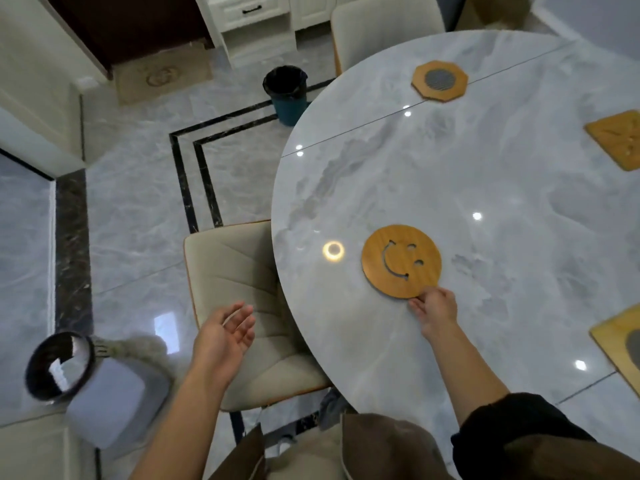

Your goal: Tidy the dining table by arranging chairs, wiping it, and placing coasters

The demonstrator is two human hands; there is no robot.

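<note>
Looking down over a round, grey marble-patterned desk (485, 188), the view shows the person's right grip (434, 311) pinching the near edge of a round wooden coaster (401, 261) with a smiling face cut through it. This coaster lies flat on the desk, close to the desk's left rim. The left grip (225, 336) hovers off the desk above the seat of a cream padded chair (239, 271) that sits partly under the rim; its palm faces up and its fingers are loosely spread, holding nothing. Three more wooden coasters lie well apart on the desk: an octagonal coaster (440, 81) with a dark grille centre at the far side, a square coaster (616, 140) cut off by the right edge of the view, and a yellowish coaster (620, 344) with a dark centre at lower right, also cut off. A second cream chair (381, 29) stands at the far rim. On the glossy tiled floor, a teal bin (287, 95) with a black liner stands just beside the desk, and a pale bin (104, 403) with a black liner sits at lower left.
</note>
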